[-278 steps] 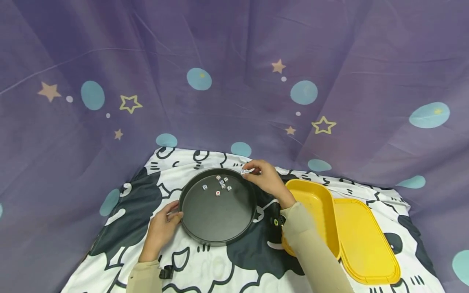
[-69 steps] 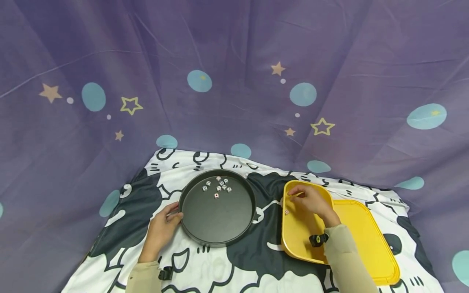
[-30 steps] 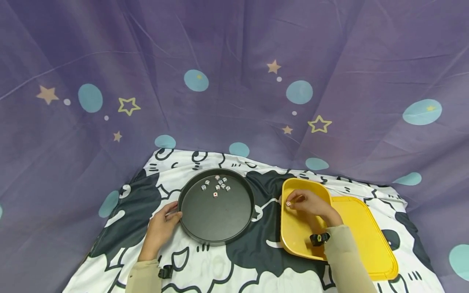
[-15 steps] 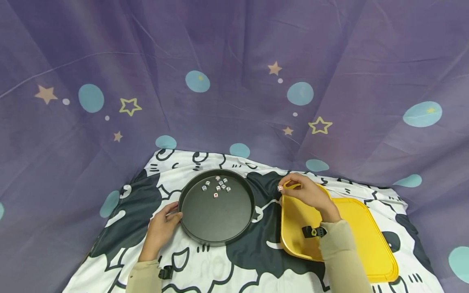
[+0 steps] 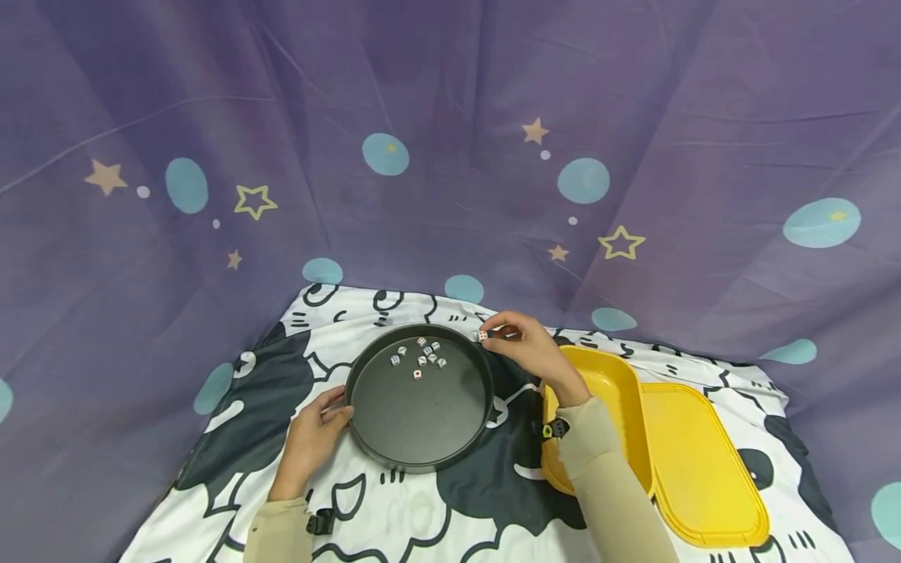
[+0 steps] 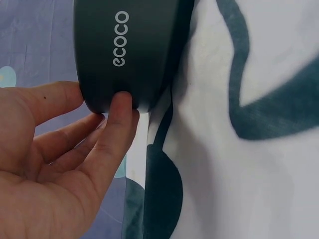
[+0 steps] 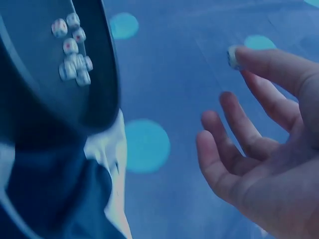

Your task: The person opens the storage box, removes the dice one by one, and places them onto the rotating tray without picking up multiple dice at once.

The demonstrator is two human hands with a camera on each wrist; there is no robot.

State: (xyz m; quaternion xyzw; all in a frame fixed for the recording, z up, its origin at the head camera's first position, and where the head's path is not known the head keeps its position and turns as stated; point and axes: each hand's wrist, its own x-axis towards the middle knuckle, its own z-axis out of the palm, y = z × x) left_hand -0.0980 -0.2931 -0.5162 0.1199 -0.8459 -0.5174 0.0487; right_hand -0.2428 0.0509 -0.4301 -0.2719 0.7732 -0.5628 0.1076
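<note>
A dark round tray (image 5: 415, 422), marked "ecoco" on its side wall (image 6: 119, 40), lies on the patterned cloth. My left hand (image 5: 314, 438) holds its left edge, thumb at the rim and fingers against the outer wall (image 6: 149, 30). Several white dice (image 5: 427, 351) sit loosely grouped in the tray's far half, one with a red pip (image 5: 418, 375) nearer the middle. Between thumb and index finger my right hand (image 5: 526, 344) pinches a single die (image 5: 482, 335), just off the tray's far right rim. In the right wrist view that die (image 7: 233, 57) hangs at the fingertips, the other fingers loosely bent.
Right of the tray stands a yellow plastic box (image 5: 637, 422), partly under my right forearm. Its flat yellow lid (image 5: 704, 469) lies beside it, farther right. A purple curtain (image 5: 450, 195) with stars and blue ovals rises behind the cloth (image 5: 394, 500).
My right hand took a die from the yellow box, lifted it over the box's rim and carried it left to the tray. Compared with earlier, the tray holds more dice. The left hand stayed put.
</note>
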